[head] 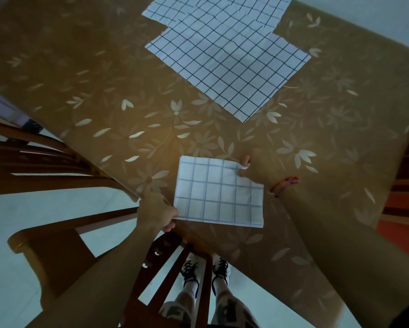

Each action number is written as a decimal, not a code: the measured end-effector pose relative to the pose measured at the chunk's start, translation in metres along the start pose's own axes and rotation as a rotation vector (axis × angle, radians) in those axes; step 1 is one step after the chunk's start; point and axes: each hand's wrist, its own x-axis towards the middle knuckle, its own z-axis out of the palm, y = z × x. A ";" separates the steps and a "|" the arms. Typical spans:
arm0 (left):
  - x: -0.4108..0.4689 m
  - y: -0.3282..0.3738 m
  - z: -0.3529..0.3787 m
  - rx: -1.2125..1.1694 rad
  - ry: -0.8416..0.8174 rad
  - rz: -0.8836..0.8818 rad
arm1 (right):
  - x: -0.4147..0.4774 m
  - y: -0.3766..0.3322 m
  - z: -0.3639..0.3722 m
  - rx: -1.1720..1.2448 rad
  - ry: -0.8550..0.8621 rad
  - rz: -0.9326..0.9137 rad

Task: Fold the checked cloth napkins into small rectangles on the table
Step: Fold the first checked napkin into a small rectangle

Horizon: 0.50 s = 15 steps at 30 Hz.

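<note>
Between both hands, folded napkin (219, 191), left hand (156, 213) and right hand (255, 168) pinching opposite corners

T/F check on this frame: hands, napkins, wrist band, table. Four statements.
1. Both hands hold the folded napkin: left hand at its near-left corner, right hand at its far-right corner. True.
2. The spread napkins farther up are folded small. False: they lie flat, unfolded and overlapping.
3. The red band is on the left wrist. False: right wrist.
4. The table has a brown floral surface. True.
</note>
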 end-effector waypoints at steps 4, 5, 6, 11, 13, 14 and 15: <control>0.005 0.003 0.000 0.001 0.018 0.035 | -0.005 0.000 0.000 0.035 -0.001 0.059; 0.006 0.005 -0.001 0.012 0.026 0.050 | -0.005 0.000 0.001 0.031 -0.005 0.070; 0.007 0.007 -0.001 0.021 0.032 0.063 | -0.006 0.001 0.002 0.031 -0.007 0.077; 0.013 0.015 0.002 0.049 0.048 0.149 | -0.014 0.008 0.002 0.043 -0.012 0.077; 0.017 0.018 0.004 0.067 0.074 0.213 | -0.018 0.015 0.000 0.096 -0.010 0.074; 0.019 0.020 0.005 0.089 0.097 0.243 | -0.023 0.017 -0.005 0.127 -0.001 0.082; 0.020 0.022 0.005 0.119 0.122 0.266 | -0.027 0.021 -0.006 0.126 0.003 0.098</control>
